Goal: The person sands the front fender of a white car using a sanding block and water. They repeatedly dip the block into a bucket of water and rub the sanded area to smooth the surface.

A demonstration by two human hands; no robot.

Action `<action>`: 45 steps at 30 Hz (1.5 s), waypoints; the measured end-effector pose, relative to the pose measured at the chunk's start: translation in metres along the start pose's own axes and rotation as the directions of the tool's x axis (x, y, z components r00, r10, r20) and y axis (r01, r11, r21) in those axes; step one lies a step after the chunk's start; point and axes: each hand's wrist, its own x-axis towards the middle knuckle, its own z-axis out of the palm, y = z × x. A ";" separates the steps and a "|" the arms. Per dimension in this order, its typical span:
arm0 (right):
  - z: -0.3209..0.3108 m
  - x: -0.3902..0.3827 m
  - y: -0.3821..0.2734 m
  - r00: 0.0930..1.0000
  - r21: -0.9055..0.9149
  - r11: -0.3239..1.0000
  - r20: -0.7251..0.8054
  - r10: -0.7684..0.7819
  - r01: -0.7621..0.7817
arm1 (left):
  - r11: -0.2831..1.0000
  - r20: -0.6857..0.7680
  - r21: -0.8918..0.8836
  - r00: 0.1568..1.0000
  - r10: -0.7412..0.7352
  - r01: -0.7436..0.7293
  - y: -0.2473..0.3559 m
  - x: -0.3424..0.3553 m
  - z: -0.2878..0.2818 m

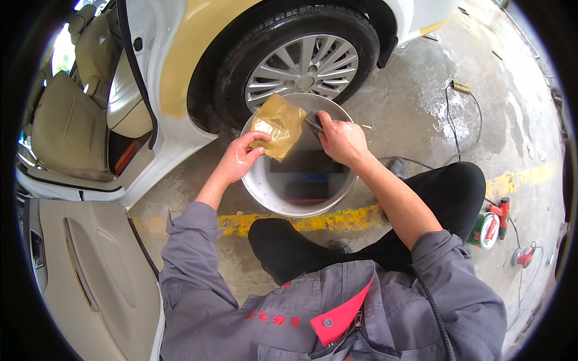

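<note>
Concrete floor (385,99) spreads around a round metal basin (257,188) of liquid (301,168) beside a car wheel (307,82). Above it, the hands are apart: the left hand (242,157) pinches a tan sheet (282,120), while the right hand (344,139) grips a dark object (313,122), partly hidden.

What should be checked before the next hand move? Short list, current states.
1. Left hand gripping the amber sheet: ok, held at its lower left edge.
2. Right hand holding the dark piece: ok.
3. Dark piece identified: cannot tell, mostly covered by fingers.
4. Round metal basin beneath the sheet: ok.
5. Sheet clear of the alloy wheel: cannot tell, they overlap in view.
6. Open car door clear of basin: ok.
</note>
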 end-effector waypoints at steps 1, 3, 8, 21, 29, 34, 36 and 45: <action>0.000 0.001 0.000 1.000 0.003 1.000 -0.024 -0.004 0.004 | 1.000 0.004 0.004 1.000 0.015 -0.015 -0.002 0.000 0.002; 0.001 0.000 0.002 0.999 -0.003 1.000 -0.049 -0.003 0.003 | 0.998 -0.022 -0.006 0.998 0.065 -0.065 -0.006 0.003 0.007; -0.001 0.000 -0.003 1.000 -0.030 0.999 -0.018 0.023 -0.024 | 0.996 -0.054 -0.021 0.995 0.081 -0.082 -0.003 -0.003 0.013; 0.044 0.038 0.004 0.787 0.014 0.963 0.573 -0.228 0.269 | 0.899 -0.611 0.405 0.682 0.402 -0.168 -0.036 -0.005 0.047; 0.107 0.000 -0.034 -0.144 0.196 0.712 0.980 -0.134 0.675 | 0.927 -0.640 0.371 0.708 0.300 -0.058 -0.026 -0.007 0.049; 0.143 -0.005 -0.050 -0.231 0.245 0.423 0.969 -0.084 0.872 | 0.909 -0.686 0.416 0.645 0.336 -0.031 -0.030 -0.009 0.052; 0.158 -0.006 -0.049 -0.264 0.257 0.363 0.964 -0.031 0.896 | 0.919 -0.701 0.394 0.640 0.315 -0.020 -0.031 -0.007 0.055; 0.195 -0.023 -0.050 -0.317 0.297 0.193 0.945 0.084 0.935 | 0.856 -0.673 0.508 0.663 0.327 0.094 -0.040 0.002 0.060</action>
